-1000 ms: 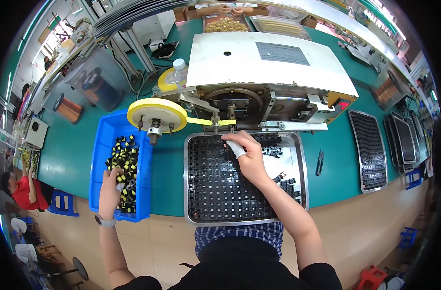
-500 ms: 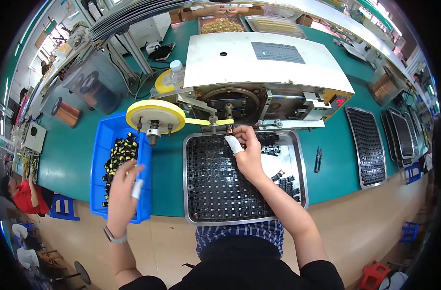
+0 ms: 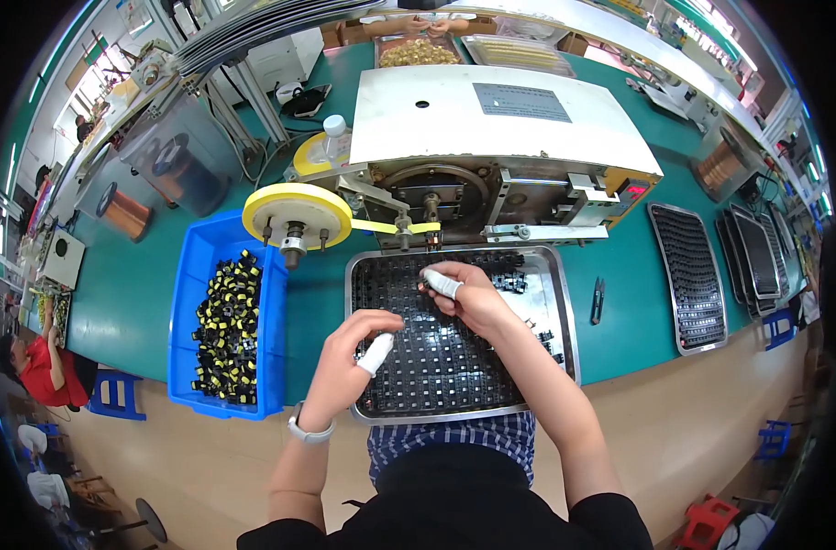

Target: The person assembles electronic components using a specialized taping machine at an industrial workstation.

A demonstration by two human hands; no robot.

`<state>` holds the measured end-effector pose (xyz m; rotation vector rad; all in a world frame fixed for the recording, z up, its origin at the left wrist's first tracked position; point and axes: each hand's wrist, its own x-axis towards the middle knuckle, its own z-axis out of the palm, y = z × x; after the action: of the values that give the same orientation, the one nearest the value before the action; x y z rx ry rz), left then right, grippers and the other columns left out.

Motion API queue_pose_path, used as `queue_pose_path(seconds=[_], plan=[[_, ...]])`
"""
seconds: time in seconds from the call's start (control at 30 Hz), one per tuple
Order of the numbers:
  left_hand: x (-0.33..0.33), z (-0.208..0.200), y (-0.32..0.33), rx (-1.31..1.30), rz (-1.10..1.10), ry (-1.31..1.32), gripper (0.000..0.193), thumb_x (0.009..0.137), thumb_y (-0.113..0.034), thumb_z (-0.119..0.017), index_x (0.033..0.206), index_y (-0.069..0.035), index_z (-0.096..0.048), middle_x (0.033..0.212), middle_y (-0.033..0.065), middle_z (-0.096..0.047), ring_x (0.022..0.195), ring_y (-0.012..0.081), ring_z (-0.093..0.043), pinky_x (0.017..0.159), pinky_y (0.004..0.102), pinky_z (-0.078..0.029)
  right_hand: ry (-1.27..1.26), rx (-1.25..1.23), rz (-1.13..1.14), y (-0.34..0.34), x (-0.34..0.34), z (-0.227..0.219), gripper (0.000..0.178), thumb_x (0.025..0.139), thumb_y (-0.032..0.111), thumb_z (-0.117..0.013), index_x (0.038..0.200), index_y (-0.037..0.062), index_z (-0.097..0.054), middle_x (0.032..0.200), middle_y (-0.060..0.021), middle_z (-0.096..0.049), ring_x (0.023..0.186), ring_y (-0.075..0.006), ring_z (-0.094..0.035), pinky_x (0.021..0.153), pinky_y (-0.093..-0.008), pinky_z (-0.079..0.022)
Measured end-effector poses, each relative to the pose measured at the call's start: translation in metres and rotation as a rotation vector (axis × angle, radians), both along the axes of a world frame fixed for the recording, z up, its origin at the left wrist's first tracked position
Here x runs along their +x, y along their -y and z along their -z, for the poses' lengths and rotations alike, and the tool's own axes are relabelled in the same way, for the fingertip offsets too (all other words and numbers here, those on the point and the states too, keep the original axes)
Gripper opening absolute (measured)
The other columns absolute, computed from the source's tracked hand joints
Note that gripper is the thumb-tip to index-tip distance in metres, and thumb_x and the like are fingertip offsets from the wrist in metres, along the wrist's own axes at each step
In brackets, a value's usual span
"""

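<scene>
My right hand (image 3: 464, 295), with white tape on a digit, is closed in a pinch over the metal tray (image 3: 567, 344). A small dark coil bobbin (image 3: 424, 286) shows partly at its fingertips. Beside it on the left, my left hand (image 3: 352, 359) hovers over the tray with fingers stretched and a taped thumb apart, holding nothing visible. Rows of black bobbins (image 3: 427, 376) fill most of the tray. Behind it stands a white winding machine (image 3: 399, 119). Yellow tape (image 3: 376, 225) runs from a tape roll (image 3: 289, 209) to the machine's spindle (image 3: 432, 215).
Left of the tray, a blue bin (image 3: 273, 367) holds many black parts with yellow tape. Black snips (image 3: 597, 301) lie to its right, near another filled tray (image 3: 688, 280). Copper wire spools (image 3: 124, 215) stand at left. Across the bench, a person's hands (image 3: 427, 26) are visible.
My right hand has drawn back from the machine's spindle toward me. My left hand has moved right, from above the blue bin to over the tray.
</scene>
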<state>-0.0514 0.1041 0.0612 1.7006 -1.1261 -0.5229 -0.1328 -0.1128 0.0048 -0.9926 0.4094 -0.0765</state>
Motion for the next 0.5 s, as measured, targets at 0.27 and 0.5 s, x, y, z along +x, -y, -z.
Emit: queue_pose_path(seconds=[0.27, 0.5], plan=[[0.004, 0.029, 0.043, -0.134, -0.132, -0.926, 0.031, 0.097, -0.012, -0.050, 0.126, -0.002, -0.051, 0.117, 0.0116, -0.060, 0.102, 0.0189, -0.060, 0.086, 0.0299, -0.049, -0.055, -0.117, 0.152, -0.002, -0.034, -0.002, 0.020, 0.094, 0.007, -0.058, 0.112, 0.0000, -0.059, 0.087, -0.0052, -0.062, 0.067, -0.0102, -0.057, 0.060, -0.0215, -0.045], [0.024, 0.064, 0.088, -0.263, -0.175, -1.337, 0.028, 0.098, -0.020, -0.052, 0.121, -0.004, -0.052, 0.123, 0.0125, -0.058, 0.111, 0.0223, -0.056, 0.092, 0.0334, -0.047, -0.080, -0.224, 0.378, -0.002, -0.063, 0.004, 0.019, 0.094, 0.003, -0.053, 0.112, 0.0026, -0.057, 0.084, -0.0030, -0.058, 0.064, -0.0095, -0.053, 0.058, -0.0233, -0.043]])
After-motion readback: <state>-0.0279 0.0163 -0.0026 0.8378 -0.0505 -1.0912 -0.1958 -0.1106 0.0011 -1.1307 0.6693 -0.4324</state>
